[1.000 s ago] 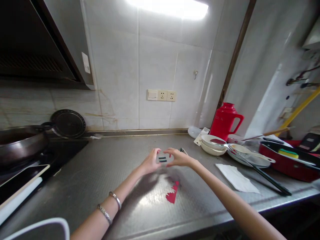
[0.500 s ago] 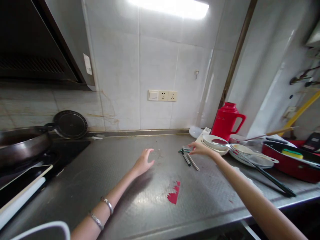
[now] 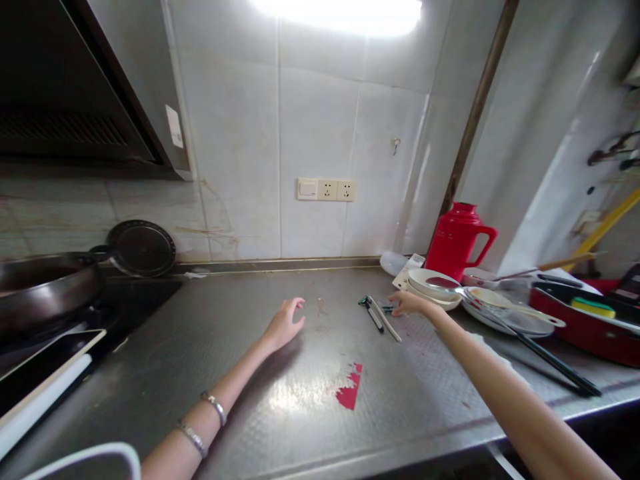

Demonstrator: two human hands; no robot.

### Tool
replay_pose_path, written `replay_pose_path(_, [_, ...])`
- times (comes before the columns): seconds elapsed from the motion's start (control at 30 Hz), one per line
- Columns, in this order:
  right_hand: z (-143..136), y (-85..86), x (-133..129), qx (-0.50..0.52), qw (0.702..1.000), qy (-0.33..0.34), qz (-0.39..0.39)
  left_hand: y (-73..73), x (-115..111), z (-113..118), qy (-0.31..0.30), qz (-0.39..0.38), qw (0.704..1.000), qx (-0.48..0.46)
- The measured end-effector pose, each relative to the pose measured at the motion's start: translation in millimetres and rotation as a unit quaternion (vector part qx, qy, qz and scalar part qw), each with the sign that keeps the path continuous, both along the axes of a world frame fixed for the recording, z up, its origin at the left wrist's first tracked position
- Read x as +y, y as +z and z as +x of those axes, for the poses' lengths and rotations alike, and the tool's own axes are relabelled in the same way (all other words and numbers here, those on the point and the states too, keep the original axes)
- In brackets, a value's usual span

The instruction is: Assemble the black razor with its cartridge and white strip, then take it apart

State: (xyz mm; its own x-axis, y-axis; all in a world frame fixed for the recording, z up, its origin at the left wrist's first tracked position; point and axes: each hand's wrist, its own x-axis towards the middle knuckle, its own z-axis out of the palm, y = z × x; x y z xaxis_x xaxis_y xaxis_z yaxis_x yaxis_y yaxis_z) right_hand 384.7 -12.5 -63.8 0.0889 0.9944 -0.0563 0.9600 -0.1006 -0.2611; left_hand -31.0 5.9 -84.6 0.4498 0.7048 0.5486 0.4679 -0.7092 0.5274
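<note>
My left hand [image 3: 285,327] hovers over the steel counter [image 3: 200,360], fingers loosely curved and apart, holding nothing. My right hand [image 3: 410,304] is at the right-hand side of the counter with its fingers closed at a small dark green object [image 3: 387,309], mostly hidden by the fingertips; its kind cannot be made out. Just left of those fingers lie a slim black-and-grey tool with a green end [image 3: 374,317] and a pale, slightly curved strip [image 3: 389,324]. Nearer the front is a torn red patch [image 3: 351,390], flat on the counter.
Stacked white bowls [image 3: 434,287] and a red thermos jug [image 3: 460,240] stand beyond my right hand. Further right are a ladle [image 3: 520,310] and a red pan [image 3: 575,330] with a sponge. A steel pot [image 3: 50,287] sits on the stove at left.
My right hand has shifted slightly right, and the small dark green object has moved right with it, away from the slim tool and pale strip. My left hand has barely moved.
</note>
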Motion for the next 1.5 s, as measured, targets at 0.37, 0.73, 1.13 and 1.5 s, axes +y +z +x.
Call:
replay_pose_path(0.37, [-11, 10.0, -1, -0.006, 0.993, 0.021, 0.120, -1.9, 13, -33, 0.050, 0.001, 0.998, 0.043])
replay_pose_path(0.73, [-114, -15.5, 17, -0.055, 0.951, 0.163, 0.256, -0.8, 12, -119, 0.151, -0.030, 0.978, 0.140])
replay_pose_path(1.13, [-169, -64.2, 7, -0.050, 0.962, 0.141, 0.228, -17.1, 19, -150, 0.214, -0.054, 0.939, 0.265])
replay_pose_path(1.5, [-173, -58.3, 0, -0.022, 0.975, 0.105, 0.194, -19.2, 22, -152, 0.187, -0.065, 0.949, 0.246])
